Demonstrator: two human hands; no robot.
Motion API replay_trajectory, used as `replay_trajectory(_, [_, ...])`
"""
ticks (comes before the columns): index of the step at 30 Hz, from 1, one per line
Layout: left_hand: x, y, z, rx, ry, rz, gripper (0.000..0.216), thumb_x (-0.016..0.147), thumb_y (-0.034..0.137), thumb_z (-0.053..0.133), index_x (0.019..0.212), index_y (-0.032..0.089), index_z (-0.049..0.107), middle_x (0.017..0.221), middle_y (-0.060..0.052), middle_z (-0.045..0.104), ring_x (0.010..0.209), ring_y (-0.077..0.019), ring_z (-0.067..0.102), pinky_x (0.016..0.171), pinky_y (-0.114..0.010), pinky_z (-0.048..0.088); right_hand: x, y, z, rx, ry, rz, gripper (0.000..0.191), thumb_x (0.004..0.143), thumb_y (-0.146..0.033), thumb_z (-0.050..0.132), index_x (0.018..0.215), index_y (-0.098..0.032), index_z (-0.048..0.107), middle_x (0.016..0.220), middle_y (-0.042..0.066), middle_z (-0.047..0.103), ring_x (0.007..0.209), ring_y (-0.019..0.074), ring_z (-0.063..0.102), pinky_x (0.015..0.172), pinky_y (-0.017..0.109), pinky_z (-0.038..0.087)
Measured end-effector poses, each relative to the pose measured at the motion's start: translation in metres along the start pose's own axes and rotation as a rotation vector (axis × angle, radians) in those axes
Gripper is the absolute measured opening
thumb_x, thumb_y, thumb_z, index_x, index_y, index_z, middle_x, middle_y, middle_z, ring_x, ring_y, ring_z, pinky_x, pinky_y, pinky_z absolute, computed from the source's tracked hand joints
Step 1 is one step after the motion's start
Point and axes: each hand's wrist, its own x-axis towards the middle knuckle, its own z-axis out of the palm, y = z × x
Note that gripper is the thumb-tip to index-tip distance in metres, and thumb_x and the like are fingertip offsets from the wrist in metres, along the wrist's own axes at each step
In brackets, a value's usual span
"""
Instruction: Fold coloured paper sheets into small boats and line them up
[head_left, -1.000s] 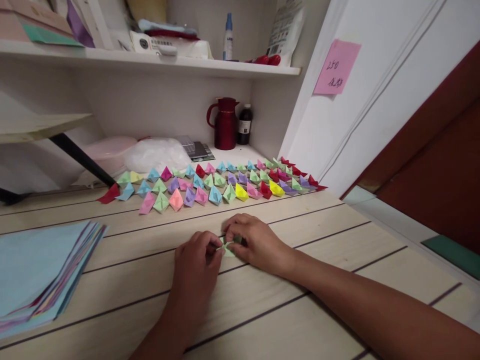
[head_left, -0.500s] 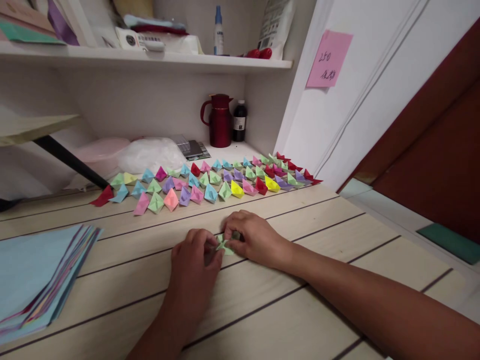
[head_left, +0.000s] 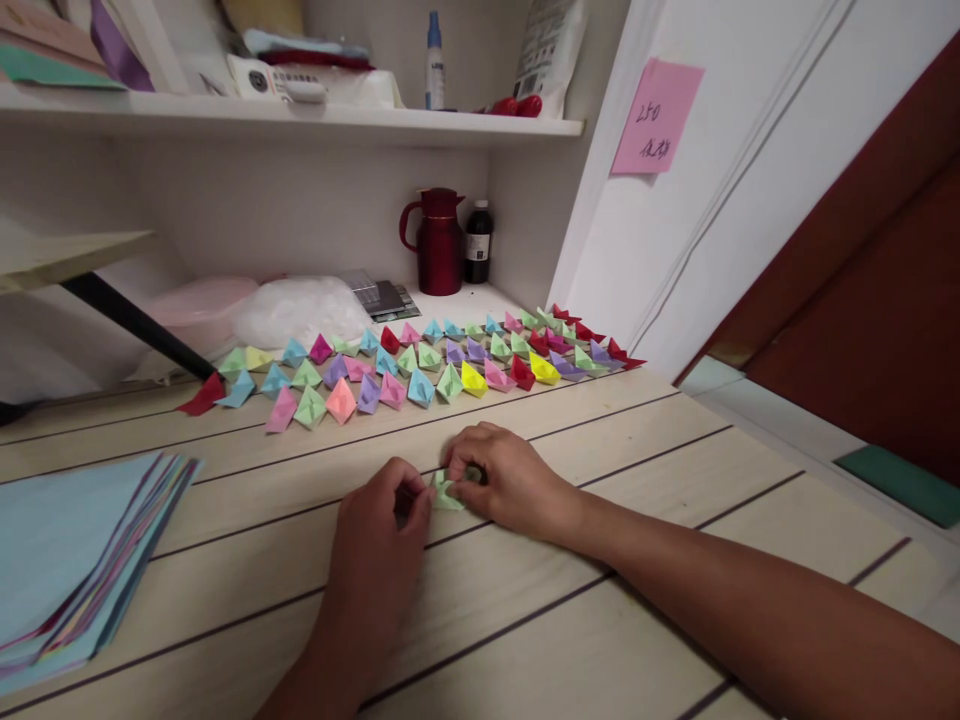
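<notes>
Between my hands, low over the striped wooden table (head_left: 480,610), is a small piece of folded light green paper (head_left: 448,494). My right hand (head_left: 510,475) pinches its right side between thumb and curled fingers, which hide part of the folds. From the left, my left hand (head_left: 386,515) has thumb and index finger closed at the paper's left edge. Beyond them, several folded paper boats (head_left: 421,387) in many colours stand in rows along the back of the table.
A stack of coloured paper sheets (head_left: 67,540) lies at the left. Behind the boats are a clear plastic bag (head_left: 304,308), a dark red jug (head_left: 440,245) and a dark bottle (head_left: 478,243). A white shelf (head_left: 450,122) hangs above, and a pink note (head_left: 658,117) sticks to the wall.
My left thumb and fingers have shifted slightly left and drawn closer together, showing more of the green paper. My right hand has stayed nearly still, and the boats are unchanged.
</notes>
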Motion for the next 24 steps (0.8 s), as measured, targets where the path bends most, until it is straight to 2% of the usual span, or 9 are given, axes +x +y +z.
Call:
replay_trajectory(5, [-0.0002,-0.0007,0.0038,0.074,0.006,0.048,0.005,0.075,0.019,0.052,0.071,0.023,0.053,0.063,0.006,0.060,0.056,-0.0117,0.055,0.057,-0.023,0.039,0.0002,-0.0001,0.0024,0.010,-0.042,-0.068,0.010,0.074,-0.013,0.069,0.075,-0.020,0.062,0.086,0.003,0.067,0.085,0.0183,0.058,0.079,0.031,0.042])
replay_trajectory(11, [-0.0040,-0.0010,0.0052,0.163,0.019,0.021,0.022,0.072,0.008,0.046,0.083,0.023,0.057,0.071,0.002,0.063,0.064,-0.0141,0.059,0.060,-0.025,0.039,0.0003,-0.0019,0.0022,0.027,-0.027,-0.061,0.012,0.075,-0.010,0.066,0.077,-0.020,0.059,0.085,0.002,0.066,0.085,0.0177,0.058,0.078,0.030,0.042])
replay_trajectory(15, [-0.0037,0.0005,0.0046,0.136,0.012,0.005,0.024,0.071,0.005,0.046,0.083,0.023,0.056,0.076,0.001,0.062,0.072,-0.0159,0.060,0.063,-0.026,0.041,0.0005,-0.0024,0.0013,0.049,-0.038,-0.060,0.015,0.074,-0.007,0.065,0.075,-0.020,0.059,0.085,0.002,0.065,0.084,0.0172,0.058,0.077,0.029,0.043])
replay_trajectory(20, [-0.0026,-0.0013,0.0048,0.059,0.063,0.111,0.036,0.068,-0.001,0.041,0.089,0.023,0.058,0.098,-0.003,0.056,0.084,-0.0173,0.058,0.075,-0.031,0.045,0.0001,-0.0013,0.0019,0.029,-0.042,-0.066,0.015,0.073,-0.007,0.065,0.077,-0.020,0.058,0.086,0.002,0.065,0.085,0.0177,0.058,0.078,0.030,0.043])
replay_trajectory(24, [-0.0032,-0.0032,0.0043,0.036,0.052,0.162,0.040,0.067,-0.002,0.040,0.089,0.024,0.060,0.105,-0.005,0.051,0.100,-0.0194,0.055,0.085,-0.035,0.045,-0.0003,-0.0017,0.0012,0.026,-0.051,-0.058,0.015,0.074,-0.008,0.065,0.078,-0.020,0.059,0.086,0.002,0.065,0.085,0.0178,0.058,0.078,0.030,0.043])
